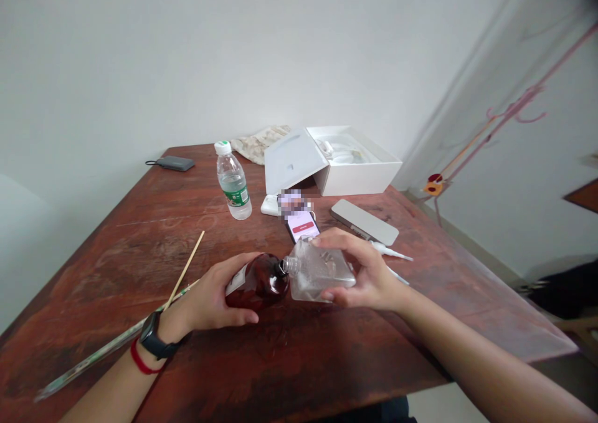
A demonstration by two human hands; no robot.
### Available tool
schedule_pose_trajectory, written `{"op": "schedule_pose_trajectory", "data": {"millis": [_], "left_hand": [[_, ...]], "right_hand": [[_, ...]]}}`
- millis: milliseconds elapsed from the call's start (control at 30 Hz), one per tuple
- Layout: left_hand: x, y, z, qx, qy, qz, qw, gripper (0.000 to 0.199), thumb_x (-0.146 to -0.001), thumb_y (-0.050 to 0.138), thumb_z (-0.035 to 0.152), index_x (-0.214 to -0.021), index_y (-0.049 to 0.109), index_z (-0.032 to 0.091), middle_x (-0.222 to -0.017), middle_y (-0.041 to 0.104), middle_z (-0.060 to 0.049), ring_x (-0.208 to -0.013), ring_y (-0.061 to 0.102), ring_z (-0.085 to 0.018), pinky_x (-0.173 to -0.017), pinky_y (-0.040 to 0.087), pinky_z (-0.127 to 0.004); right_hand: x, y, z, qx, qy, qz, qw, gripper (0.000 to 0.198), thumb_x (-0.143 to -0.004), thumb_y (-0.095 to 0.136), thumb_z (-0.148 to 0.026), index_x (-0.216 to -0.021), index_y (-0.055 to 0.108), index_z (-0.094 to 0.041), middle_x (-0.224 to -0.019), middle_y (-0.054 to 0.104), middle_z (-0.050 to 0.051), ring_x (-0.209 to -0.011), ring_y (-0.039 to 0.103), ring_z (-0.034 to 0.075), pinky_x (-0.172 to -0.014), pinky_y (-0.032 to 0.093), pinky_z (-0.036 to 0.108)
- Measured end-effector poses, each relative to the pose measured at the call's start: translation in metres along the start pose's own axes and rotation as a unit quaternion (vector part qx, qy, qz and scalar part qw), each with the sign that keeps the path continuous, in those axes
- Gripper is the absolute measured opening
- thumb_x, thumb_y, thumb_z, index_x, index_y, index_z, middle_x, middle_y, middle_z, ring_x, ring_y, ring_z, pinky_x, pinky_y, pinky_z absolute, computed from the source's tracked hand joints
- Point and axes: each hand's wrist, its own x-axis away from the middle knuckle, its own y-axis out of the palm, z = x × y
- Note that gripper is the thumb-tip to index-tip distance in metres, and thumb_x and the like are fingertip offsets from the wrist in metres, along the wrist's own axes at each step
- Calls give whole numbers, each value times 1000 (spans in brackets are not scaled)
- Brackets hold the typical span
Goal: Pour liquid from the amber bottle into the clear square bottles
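Left wrist: nearest to us on the left, a dark watch (156, 337) and a red band (141, 361) circle it.
Left hand: our left hand (219, 295) has its grip opened about as wide as the brown bottle (261, 280), holding it from the left, thumb stretched along the near side.
Right hand: our right hand (369, 273) has its grip spread across the clear bottle (322, 270), thumb near and fingers far, holding it from the right.
Bottles: we see both tipped over the near middle of the desk (261, 373), necks facing each other.
Bottle mouths: we judge the lining-up done, for neither mouth shows a cap and they meet or nearly meet; we cannot tell whether liquid is passing or how full either is. Parting them and setting both down seem left.
Sticks: left of our hands lie a wooden stick (187, 267) and a long wrapped stick (93, 357).
Phone: just beyond the bottles, we see a phone (303, 223) with its screen lit, a grey bar (367, 222) to its right.
Water bottle: farther left, it stands upright and capped (234, 186), partly filled.
White box: at the far right, the box (359, 180) sits beside a pale cloth (261, 142).
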Motion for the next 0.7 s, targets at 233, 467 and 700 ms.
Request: {"op": "schedule_pose_trajectory", "data": {"millis": [233,467,700], "left_hand": [[0,-1,1,-2,0,-5,1000,103,-77,89,72,-158,51,21,-151,66,-18,-135,66,-41,-120,49,-54],[0,-1,-1,-27,10,-2,1000,103,-77,87,76,-157,52,22,-151,67,-18,-136,66,-40,-119,50,-52],[1,-2,0,-26,19,0,999,101,-79,87,74,-158,52,22,-150,67,-17,-133,68,-39,-119,51,-51]], "right_hand": [[0,2,1,1,3,4,1000,63,-82,92,-50,-136,69,-29,-122,77,9,-108,76,29,-89,62,43],[-1,1,-1,-1,0,5,1000,63,-82,92,-50,-136,69,-29,-122,77,9,-107,75,29,-91,62,44],[-1,1,0,-5,-8,6,1000,64,-82,93,-48,-138,68,-30,-123,76,8,-108,75,28,-93,61,44]]}}
